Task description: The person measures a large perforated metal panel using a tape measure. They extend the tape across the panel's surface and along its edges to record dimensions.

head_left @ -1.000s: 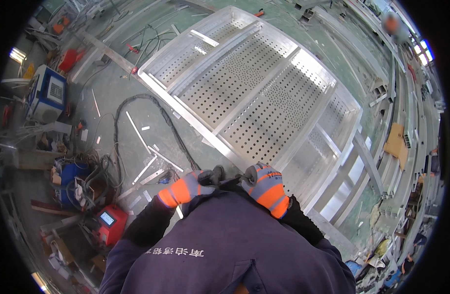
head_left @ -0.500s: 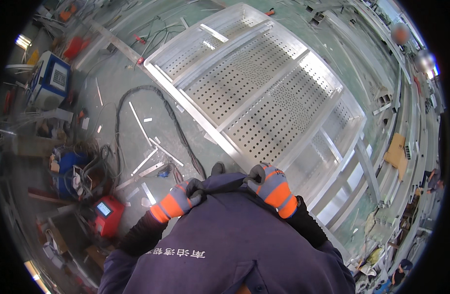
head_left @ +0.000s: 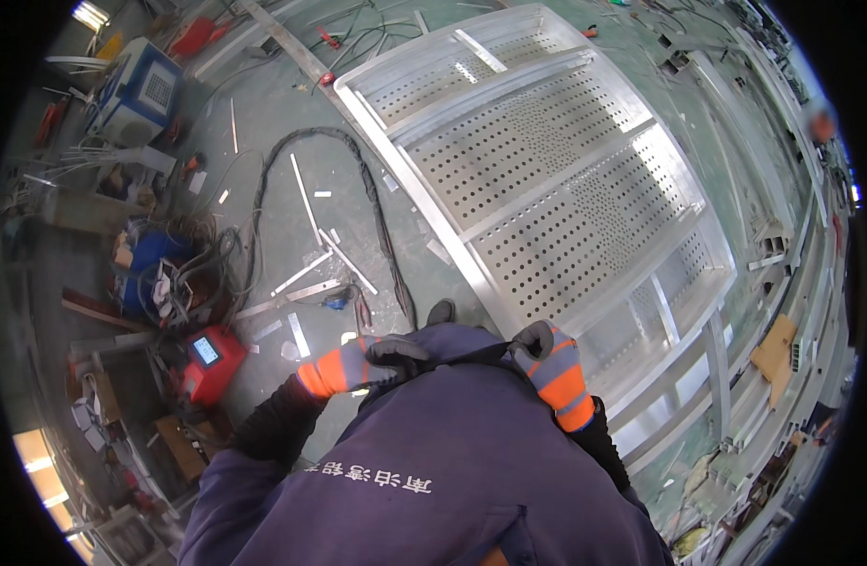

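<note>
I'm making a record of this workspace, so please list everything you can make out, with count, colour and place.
Framed perforated panel: one, silver, centre to upper right
Floor: one, grey-green, beneath everything
Metal strips: several, pale, floor left of panel
Thick cable: one, black, looped left of panel
Machine with screen: one, red, lower left
Boxy machine: one, blue and white, upper left
Metal lengths: many, grey, right side
Cardboard: one piece, brown, right
Rim clutter: uncountable, mixed colours, too blurred
Jacket: one, dark purple, lower centre
Shoe: one visible, dark, beyond jacket
Left hand: one, orange-grey glove, gripping jacket edge
Right hand: one, orange-grey glove, likewise
</note>
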{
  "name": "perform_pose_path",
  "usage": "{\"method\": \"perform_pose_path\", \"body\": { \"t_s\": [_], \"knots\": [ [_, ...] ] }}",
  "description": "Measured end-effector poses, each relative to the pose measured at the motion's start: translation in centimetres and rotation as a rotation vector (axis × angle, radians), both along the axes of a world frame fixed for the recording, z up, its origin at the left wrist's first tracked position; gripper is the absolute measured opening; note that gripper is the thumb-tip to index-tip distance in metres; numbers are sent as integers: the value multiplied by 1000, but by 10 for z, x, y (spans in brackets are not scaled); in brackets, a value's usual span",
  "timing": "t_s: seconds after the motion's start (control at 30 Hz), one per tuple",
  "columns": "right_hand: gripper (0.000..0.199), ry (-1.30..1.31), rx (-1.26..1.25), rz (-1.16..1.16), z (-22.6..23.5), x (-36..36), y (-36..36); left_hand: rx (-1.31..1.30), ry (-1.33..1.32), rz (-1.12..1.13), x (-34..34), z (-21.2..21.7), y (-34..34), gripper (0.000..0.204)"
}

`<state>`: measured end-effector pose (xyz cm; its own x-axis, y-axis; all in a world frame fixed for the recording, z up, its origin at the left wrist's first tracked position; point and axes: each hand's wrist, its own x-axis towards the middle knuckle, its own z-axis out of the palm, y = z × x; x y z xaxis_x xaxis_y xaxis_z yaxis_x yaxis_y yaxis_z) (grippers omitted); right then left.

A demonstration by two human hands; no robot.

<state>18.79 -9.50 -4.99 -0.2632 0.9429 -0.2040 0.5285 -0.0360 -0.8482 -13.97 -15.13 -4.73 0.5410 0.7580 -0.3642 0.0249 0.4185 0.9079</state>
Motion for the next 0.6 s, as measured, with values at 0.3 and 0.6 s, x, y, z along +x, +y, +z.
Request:
{"method": "perform_pose_path", "body": {
  "t_s": [0.3,0.6],
  "knots": [
    [10,58,50,55,4,1,1,225,179,129,18,-18,3,11],
    [12,246,66,-37,-3,-18,1,-45,-103,383,64,-16,27,12]
  ]
}}
